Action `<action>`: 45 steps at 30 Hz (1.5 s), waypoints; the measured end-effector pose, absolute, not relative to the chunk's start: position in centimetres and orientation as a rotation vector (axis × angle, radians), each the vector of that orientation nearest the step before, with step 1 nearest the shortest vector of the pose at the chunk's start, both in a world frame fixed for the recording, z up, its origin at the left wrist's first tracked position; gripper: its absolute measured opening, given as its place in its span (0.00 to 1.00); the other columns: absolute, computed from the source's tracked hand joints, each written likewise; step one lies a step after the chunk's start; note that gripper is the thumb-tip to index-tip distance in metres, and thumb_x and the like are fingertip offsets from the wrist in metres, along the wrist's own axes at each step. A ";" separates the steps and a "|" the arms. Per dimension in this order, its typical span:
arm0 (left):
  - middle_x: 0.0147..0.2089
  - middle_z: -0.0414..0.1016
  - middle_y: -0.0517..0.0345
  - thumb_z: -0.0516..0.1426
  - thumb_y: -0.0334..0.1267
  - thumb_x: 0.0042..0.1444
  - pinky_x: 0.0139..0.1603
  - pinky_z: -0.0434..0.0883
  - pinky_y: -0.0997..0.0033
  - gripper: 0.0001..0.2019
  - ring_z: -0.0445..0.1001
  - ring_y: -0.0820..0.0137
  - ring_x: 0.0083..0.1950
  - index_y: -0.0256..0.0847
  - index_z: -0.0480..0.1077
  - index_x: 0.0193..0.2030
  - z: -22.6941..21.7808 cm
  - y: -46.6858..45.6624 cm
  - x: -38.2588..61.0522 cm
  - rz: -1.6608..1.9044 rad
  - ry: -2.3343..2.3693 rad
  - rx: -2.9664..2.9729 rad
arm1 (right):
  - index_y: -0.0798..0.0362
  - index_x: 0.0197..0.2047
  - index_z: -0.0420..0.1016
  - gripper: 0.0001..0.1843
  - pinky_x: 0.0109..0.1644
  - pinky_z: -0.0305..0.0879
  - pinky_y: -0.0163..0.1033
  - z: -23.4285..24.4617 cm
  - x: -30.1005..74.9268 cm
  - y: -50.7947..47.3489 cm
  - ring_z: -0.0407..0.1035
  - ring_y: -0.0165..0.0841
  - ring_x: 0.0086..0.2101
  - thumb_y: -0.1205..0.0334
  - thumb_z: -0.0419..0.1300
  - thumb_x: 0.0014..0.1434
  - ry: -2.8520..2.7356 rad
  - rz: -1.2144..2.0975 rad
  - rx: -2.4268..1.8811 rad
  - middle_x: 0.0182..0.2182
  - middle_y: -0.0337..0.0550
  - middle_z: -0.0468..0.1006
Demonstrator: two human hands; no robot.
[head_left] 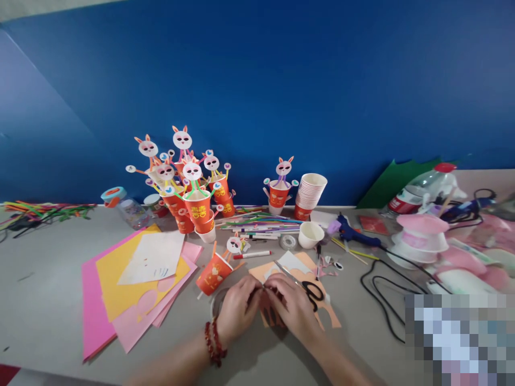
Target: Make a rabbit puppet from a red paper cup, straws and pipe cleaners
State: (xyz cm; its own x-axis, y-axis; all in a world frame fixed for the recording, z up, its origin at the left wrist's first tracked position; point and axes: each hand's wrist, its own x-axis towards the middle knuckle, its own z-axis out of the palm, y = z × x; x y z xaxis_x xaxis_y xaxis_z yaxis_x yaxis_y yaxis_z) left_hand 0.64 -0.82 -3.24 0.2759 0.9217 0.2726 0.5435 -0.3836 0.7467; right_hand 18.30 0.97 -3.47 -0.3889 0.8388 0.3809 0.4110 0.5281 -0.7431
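My left hand (238, 310) and my right hand (293, 304) meet fingertip to fingertip over an orange paper sheet (330, 316) near the table's front edge. Both pinch something small between them that I cannot make out. A red bead bracelet (213, 343) circles my left wrist. Black-handled scissors (309, 289) lie on the orange paper just behind my right hand. A red paper cup (213, 274) with a bunny face lies tipped over to the left of my left hand. A roll of tape (216, 301) shows partly under my left hand.
Pink and yellow paper sheets (120, 279) lie at the left. Several bunny cup figures (189, 182) and a cup stack (309, 194) stand at the blue wall. A blue glue gun (354, 234) with black cord (382, 295), markers (251, 254), pipe cleaners (36, 212), a bottle (426, 187) and pink craft pieces (422, 236) crowd the right.
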 end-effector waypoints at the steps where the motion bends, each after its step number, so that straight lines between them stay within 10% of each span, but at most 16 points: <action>1: 0.37 0.74 0.54 0.49 0.31 0.64 0.40 0.67 0.70 0.08 0.72 0.66 0.38 0.42 0.68 0.40 -3.2 -0.8 0.6 0.948 1.317 2.038 | 0.50 0.39 0.71 0.08 0.43 0.68 0.42 -3.5 18.3 1.0 0.72 0.40 0.39 0.65 0.51 0.68 -2.011 0.706 -1.009 0.37 0.47 0.76; 45: 0.32 0.70 0.57 0.51 0.30 0.61 0.38 0.65 0.72 0.06 0.69 0.69 0.35 0.41 0.65 0.33 -3.6 -0.5 0.7 1.005 1.253 1.908 | 0.51 0.34 0.68 0.09 0.39 0.63 0.38 -3.8 18.1 0.9 0.69 0.35 0.33 0.64 0.52 0.67 -1.934 0.812 -1.025 0.32 0.42 0.73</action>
